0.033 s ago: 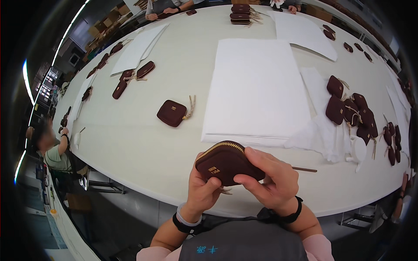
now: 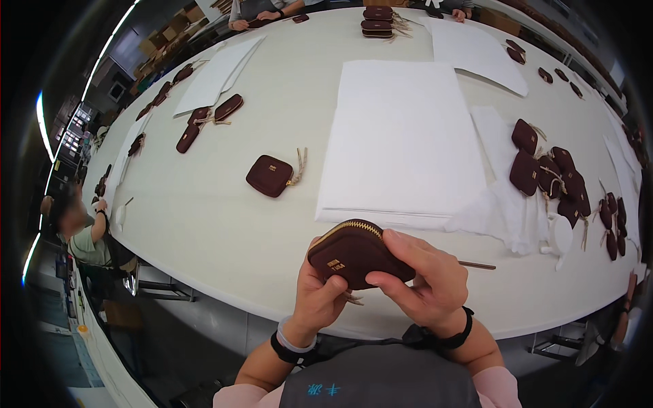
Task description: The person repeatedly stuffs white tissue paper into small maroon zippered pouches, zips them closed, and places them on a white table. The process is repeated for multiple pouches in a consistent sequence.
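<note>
Both my hands hold a dark burgundy zip purse (image 2: 357,262) above the near edge of the table, its brass zipper turned up along the top and gold lettering on its face. My left hand (image 2: 320,299) grips its lower left, thumb on the front. Around its right side close the fingers and thumb of my right hand (image 2: 432,275). A beige tassel pull (image 2: 353,298) shows just below it; the back of the purse is hidden. Beyond my hands, to the left, another burgundy purse (image 2: 269,176) lies flat with its braided cord stretched out.
White sheets (image 2: 401,136) lie in front of me, with crumpled tissue (image 2: 507,211) and a white roll-like object (image 2: 560,234) to the right. Several purses (image 2: 524,172) are heaped there. A thin brown stick (image 2: 478,265) is beside my right hand. Other people (image 2: 88,231) sit around the table.
</note>
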`<state>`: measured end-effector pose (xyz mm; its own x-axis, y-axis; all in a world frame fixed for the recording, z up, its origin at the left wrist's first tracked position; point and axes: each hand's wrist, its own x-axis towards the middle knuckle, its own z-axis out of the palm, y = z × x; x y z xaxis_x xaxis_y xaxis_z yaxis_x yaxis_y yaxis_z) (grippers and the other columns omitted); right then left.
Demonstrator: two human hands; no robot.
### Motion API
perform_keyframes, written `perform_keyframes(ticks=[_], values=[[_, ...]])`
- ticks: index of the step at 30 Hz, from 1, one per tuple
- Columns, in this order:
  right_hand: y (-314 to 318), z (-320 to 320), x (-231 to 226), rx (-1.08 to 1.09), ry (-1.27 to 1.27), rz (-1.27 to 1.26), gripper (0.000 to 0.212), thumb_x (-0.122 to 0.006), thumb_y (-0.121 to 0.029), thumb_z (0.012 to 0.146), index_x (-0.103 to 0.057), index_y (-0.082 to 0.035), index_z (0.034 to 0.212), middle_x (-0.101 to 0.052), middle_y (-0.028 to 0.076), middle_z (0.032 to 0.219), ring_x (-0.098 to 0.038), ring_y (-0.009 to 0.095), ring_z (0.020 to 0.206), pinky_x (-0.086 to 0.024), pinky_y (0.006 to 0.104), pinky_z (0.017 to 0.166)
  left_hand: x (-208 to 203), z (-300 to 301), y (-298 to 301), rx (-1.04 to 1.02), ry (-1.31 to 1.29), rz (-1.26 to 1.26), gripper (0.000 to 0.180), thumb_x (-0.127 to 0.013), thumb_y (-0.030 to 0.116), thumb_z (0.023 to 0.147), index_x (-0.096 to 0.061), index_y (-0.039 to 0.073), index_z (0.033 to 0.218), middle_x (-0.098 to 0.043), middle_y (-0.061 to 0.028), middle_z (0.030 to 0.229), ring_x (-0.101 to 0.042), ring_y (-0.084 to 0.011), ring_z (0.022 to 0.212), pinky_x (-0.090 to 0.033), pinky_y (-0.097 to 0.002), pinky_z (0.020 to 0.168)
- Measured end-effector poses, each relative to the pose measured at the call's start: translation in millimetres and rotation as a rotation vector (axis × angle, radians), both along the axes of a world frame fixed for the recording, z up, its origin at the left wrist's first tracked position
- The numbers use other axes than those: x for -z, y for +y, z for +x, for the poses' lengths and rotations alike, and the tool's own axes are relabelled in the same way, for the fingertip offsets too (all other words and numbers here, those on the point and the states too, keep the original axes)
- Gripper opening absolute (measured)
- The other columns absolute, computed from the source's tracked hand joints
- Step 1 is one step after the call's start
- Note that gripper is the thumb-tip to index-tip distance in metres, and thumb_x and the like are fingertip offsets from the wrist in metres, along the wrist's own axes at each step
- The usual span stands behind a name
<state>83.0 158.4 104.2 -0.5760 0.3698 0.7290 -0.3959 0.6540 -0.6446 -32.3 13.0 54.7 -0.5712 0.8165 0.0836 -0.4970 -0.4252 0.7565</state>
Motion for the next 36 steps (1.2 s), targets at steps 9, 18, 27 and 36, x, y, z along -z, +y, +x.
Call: perform_keyframes(ticks=[9,18,27,36], values=[[-5,-8,-8,-0.098,0.057,-0.111,0.099,-0.083,-0.032,0.08,-0.029,0.009,0.152,-0.057,0.031,0.136,-0.068,0.033,0.112,-0.057,0.0361,0.092,6,-6,1,0.029,-0.119,0.081,0.066,-0.079,0.019,0.089,-0.041,0.004,0.141,-0.058,-0.0098,0.133,-0.059,-0.0196,0.121,-0.051,-0.0352,0.101],[5,9,-3,0.194,-0.132,-0.103,0.051,-0.08,-0.012,0.087,-0.061,0.007,0.13,-0.074,0.019,0.102,-0.074,0.019,0.084,-0.058,0.0258,0.071,-19,-1,-3,0.048,0.091,-0.083,0.067,-0.08,0.01,0.087,-0.039,0.004,0.139,-0.06,-0.0076,0.119,-0.059,-0.0142,0.104,-0.053,-0.0263,0.075],[3,1,-13,-0.154,-0.11,-0.482,0.044,-0.081,-0.008,0.085,-0.064,0.006,0.123,-0.072,0.016,0.114,-0.071,0.019,0.102,-0.057,0.0281,0.085,-5,-6,1,0.105,0.022,0.084,0.052,-0.072,0.0,0.09,-0.046,0.002,0.135,-0.061,-0.0101,0.13,-0.06,-0.0167,0.119,-0.049,-0.032,0.101],[-16,-9,-30,-0.1,-0.107,-0.682,0.036,-0.079,-0.007,0.087,-0.066,0.005,0.118,-0.075,0.013,0.104,-0.071,0.015,0.093,-0.057,0.0264,0.082,-8,0,2,0.005,-0.117,0.041,0.045,-0.073,0.013,0.093,-0.053,-0.002,0.13,-0.065,-0.0119,0.123,-0.064,-0.0188,0.113,-0.052,-0.0328,0.099]])
